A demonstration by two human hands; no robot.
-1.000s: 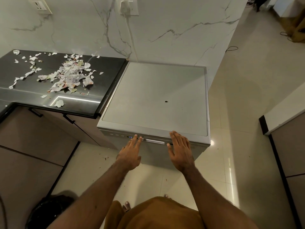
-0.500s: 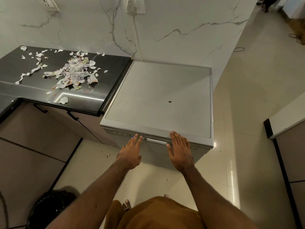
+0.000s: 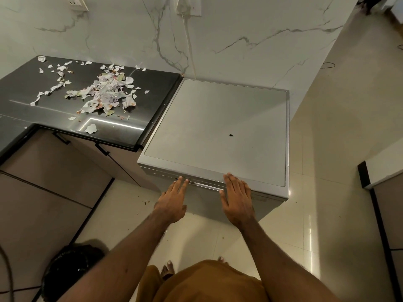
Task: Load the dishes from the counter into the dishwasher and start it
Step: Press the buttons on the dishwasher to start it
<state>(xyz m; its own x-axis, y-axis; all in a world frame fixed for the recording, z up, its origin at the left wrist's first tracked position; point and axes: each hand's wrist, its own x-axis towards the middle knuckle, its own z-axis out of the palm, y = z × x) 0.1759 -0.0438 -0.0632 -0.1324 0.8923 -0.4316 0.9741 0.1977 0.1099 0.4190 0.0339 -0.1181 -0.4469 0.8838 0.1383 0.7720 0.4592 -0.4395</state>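
The left hand [image 3: 172, 202] and right hand [image 3: 237, 199] are laid flat on the shut door [image 3: 205, 201] of the dishwasher [image 3: 218, 127], fingers straight and close together, probably so that it is pressed fully home. On the counter [image 3: 54, 118], left of the fingers, only paper scraps [image 3: 104, 94] are seen, no dishes.

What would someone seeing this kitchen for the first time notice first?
Probably the two flat hands, the left hand and the right hand, with fingertips against the top front edge of the grey dishwasher in the middle. Next comes the heap of torn paper scraps strewn over the black counter to its left.
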